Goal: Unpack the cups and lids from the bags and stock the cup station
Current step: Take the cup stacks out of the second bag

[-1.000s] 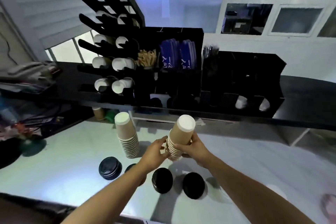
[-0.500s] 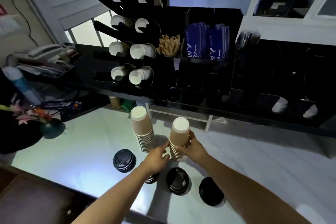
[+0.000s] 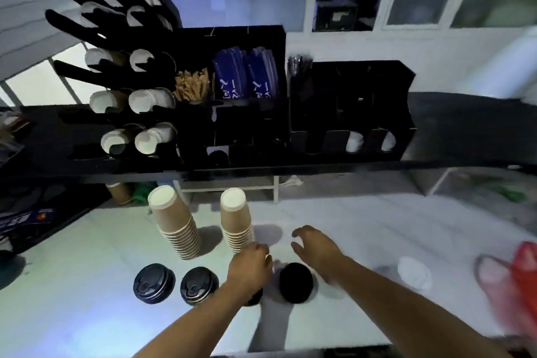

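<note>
Left hand: your left hand (image 3: 250,267) hangs low over the bench (image 3: 363,241), fingers curled downward, just in front of the right cup stack; whether its grip pinches anything you cannot tell, since the fingertips are hidden.
Right hand: your right hand (image 3: 315,248) hovers beside it with the grip spread and nothing held.
Right cup stack: a stack of brown paper cups (image 3: 236,219) stands upside down on the bench, free of both hands, its base just beyond your left knuckles.
Left cup stack: a 2nd stack of brown cups (image 3: 174,227) stands upside down to the left of the first and leans slightly.
Lids: 2 black lids (image 3: 154,283) (image 3: 199,285) lie side by side on the bench to the left of your left wrist; a 3rd black lid (image 3: 295,282) lies between your forearms; a dark edge (image 3: 253,298) shows under your left wrist, too hidden to identify.
Cup station: the black cup station (image 3: 247,125) sits on the shelf above the bench; white cup mouths (image 3: 151,100) show in the slanted rack on its left, wooden stirrers (image 3: 192,85) and blue packets (image 3: 247,75) fill the middle slots.
Far right: a red bag (image 3: 523,276) lies at the bench's right edge, blurred.
</note>
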Demonstrator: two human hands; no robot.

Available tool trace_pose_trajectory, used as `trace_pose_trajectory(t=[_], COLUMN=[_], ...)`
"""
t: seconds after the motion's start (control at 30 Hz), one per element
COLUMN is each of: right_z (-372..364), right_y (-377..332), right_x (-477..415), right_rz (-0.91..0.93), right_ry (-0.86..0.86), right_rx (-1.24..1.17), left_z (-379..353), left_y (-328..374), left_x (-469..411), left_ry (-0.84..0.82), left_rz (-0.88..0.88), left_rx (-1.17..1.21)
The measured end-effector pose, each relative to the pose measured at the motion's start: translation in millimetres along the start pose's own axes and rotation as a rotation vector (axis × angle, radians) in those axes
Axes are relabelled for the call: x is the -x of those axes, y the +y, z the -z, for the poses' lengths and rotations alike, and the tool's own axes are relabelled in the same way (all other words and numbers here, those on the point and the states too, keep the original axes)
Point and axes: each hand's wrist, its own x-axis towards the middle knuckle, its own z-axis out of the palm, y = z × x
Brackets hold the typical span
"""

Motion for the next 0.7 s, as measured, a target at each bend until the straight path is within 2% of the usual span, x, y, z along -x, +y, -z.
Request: trace_pose_trajectory(t=[0.17, 0.33, 0.47, 0.57, 0.7], right_z=[41.1, 81.4, 109.2, 122.1, 121.1], right_y=[78.2, 186.7, 286.2, 354.8, 425.1], right_x=[77.1, 203.4, 332.6, 439.4, 563.1], right_rz=[-0.083, -0.225, -0.356, -0.461, -0.634], right_ry=[0.122, 0.305, 0.392, 0.466, 0.54], right_rx=[0.051, 0.064, 0.144, 0.17, 0.19], left_z=[-19.0, -59.0, -102.2, -135.4, -180.7], left_y=[105.3, 259.0, 399.5, 498.0, 603.3], left_x=[-11.7, 5.8, 50.7, 95.0, 156.5], left_ry=[-0.005, -0.02, -0.033, -0.123, -0.152], left_rz=[-0.231, -0.488, -0.696, -0.849, -1.015], left_rx=[-0.105, -0.107, -0.11, -0.091, -0.09])
